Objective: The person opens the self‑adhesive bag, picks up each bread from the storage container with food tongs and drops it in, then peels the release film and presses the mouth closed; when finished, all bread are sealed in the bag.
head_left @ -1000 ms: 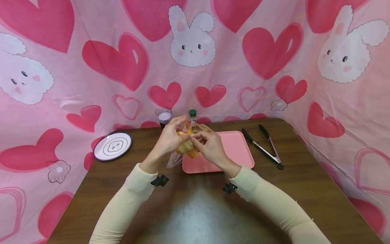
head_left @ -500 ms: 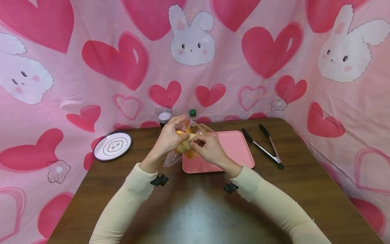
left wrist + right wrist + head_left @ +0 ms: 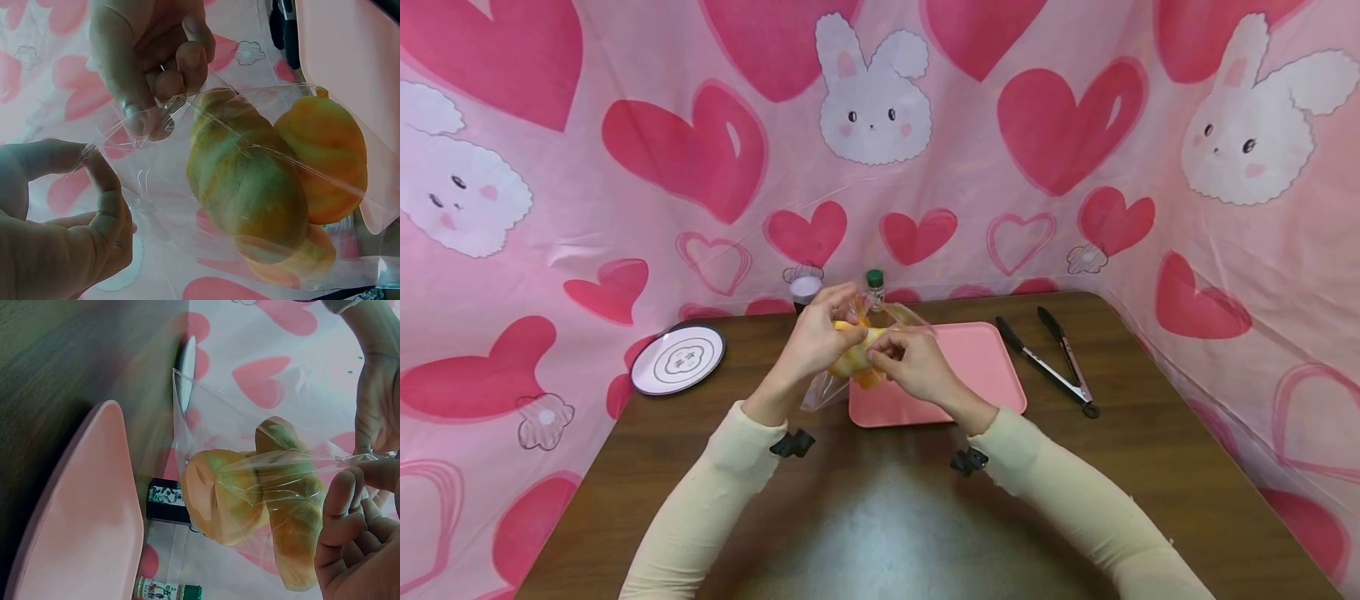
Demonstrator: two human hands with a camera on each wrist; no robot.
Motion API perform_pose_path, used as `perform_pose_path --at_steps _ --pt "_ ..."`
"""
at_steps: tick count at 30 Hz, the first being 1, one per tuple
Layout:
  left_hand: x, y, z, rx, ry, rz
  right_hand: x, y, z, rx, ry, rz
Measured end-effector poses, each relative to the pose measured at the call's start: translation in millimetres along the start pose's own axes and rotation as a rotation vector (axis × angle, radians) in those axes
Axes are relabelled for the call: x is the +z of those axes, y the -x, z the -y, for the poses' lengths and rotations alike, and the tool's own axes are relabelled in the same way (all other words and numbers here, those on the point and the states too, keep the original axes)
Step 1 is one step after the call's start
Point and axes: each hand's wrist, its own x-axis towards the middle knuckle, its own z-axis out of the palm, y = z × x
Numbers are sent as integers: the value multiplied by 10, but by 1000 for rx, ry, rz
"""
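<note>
Bread bag (image 3: 850, 360) pinched between both hands above pink tray (image 3: 985, 367).

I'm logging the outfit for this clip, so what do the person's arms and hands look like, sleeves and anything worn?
Both arms wear long, close-fitting cream sleeves down to the wrists. A small black clip-like mount sits at each wrist. The left hand and right hand are bare: no gloves, and no rings or watch that I can make out.
</note>
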Motion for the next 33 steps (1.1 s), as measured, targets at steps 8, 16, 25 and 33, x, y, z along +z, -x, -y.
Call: perform_pose_path --at_steps 8,16,25,33 --pt "-21 -1 22 9 -33 -12 -14 2 -12 19 1 12" --pt "-91 -20 52 13 -27 -50 -105 55 -28 -28 50 -149" --pt "-114 -25 72 13 60 -29 -310 53 27 -10 29 -305" --pt "-146 -1 67 -14 -6 64 -466 13 102 -48 6 -339"
